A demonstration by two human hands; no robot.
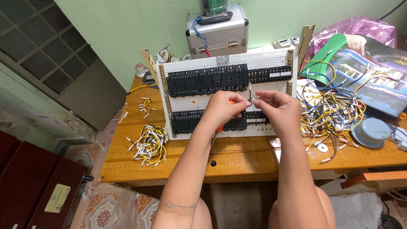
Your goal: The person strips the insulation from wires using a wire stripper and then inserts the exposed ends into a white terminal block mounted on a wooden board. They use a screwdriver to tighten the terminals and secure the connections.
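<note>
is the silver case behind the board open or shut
Shut. The silver case behind the white board has its lid down flush on the body, and both front latches lie flat against it.

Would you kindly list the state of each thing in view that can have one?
Left hand: closed on an orange-handled tool and pinching a small black wire loop.
Right hand: pinching the same loop from the other side.
White board: propped tilted on the table, two rows of black blocks fitted.
Metal case: shut, latches down.
Yellow wire bundle: lying loose.
Wire pile: tangled.
</note>
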